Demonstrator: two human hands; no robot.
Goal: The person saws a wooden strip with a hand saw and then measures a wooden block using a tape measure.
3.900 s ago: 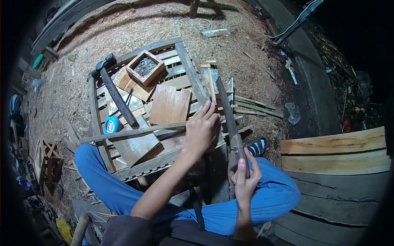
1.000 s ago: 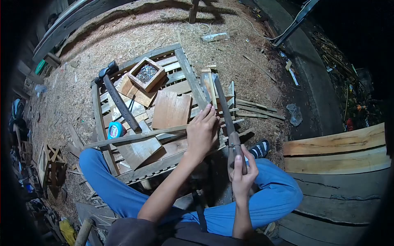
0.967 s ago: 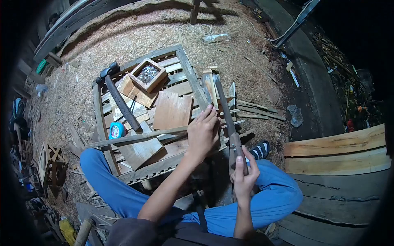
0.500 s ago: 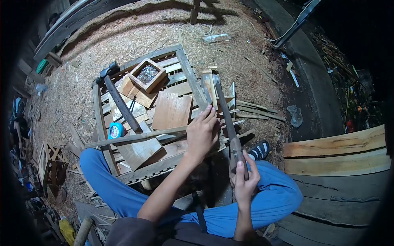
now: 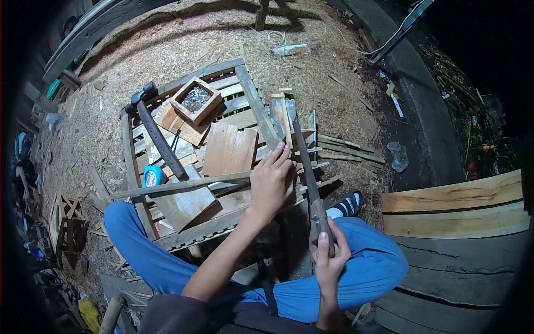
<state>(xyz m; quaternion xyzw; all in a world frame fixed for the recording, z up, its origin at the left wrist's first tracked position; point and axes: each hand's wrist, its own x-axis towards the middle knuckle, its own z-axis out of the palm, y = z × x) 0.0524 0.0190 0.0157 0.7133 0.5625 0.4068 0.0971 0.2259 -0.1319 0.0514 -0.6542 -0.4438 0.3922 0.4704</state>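
Note:
My left hand (image 5: 271,181) lies over the crossing pieces at the table's right side, its fingertips pressed on a thin pale wood strip (image 5: 286,119). That strip runs away from me along a short board (image 5: 276,109). In my right hand (image 5: 331,253) is the wooden handle of a long-bladed hand tool (image 5: 306,161), seen nearly edge-on, thumb lying along the handle. Its dark, narrow blade points away from me, just right of the strip. A long wooden stick (image 5: 183,188) reaches from the left to behind my left wrist.
On the slatted wooden table (image 5: 251,92) are a hammer (image 5: 158,136), a wooden box of nails (image 5: 196,102), a blue tape measure (image 5: 153,176) and a flat board (image 5: 230,149). Planks (image 5: 456,211) lie at right. Wood shavings cover the ground; a person (image 5: 23,172) is at far left.
The view has shifted slightly, moving the scene a little left. Both hands keep their grips, and the strip and tool stay in nearly the same places.

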